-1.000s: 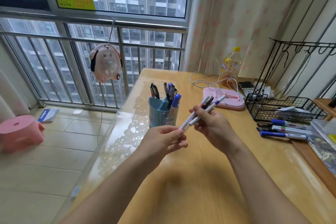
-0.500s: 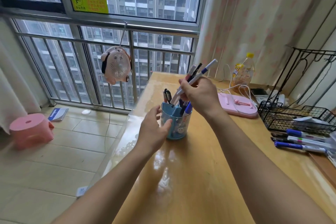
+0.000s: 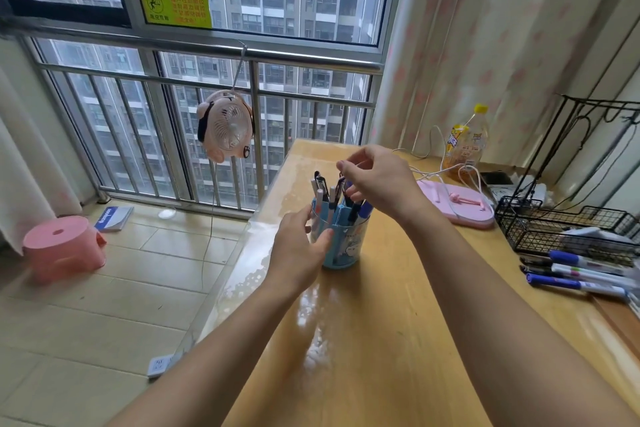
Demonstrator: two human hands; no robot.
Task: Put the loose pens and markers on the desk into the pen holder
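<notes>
A blue pen holder (image 3: 348,243) stands on the wooden desk (image 3: 398,340) near its left edge, with several pens and markers upright in it. My left hand (image 3: 298,250) wraps around the holder's left side. My right hand (image 3: 377,180) hovers just above the pens in the holder, its fingers spread apart and holding nothing. Three loose markers (image 3: 575,274) with blue and black caps lie side by side at the desk's right edge, far from both hands.
A black wire basket (image 3: 540,225) stands behind the loose markers. A pink stand (image 3: 457,204) with white cables and a yellow-capped bottle (image 3: 465,146) sit at the back. A small fan (image 3: 227,126) hangs from the window railing beyond the desk's left edge.
My right hand has let go of the pens it held; they now stand in the holder. My left hand has closed around the holder's side.
</notes>
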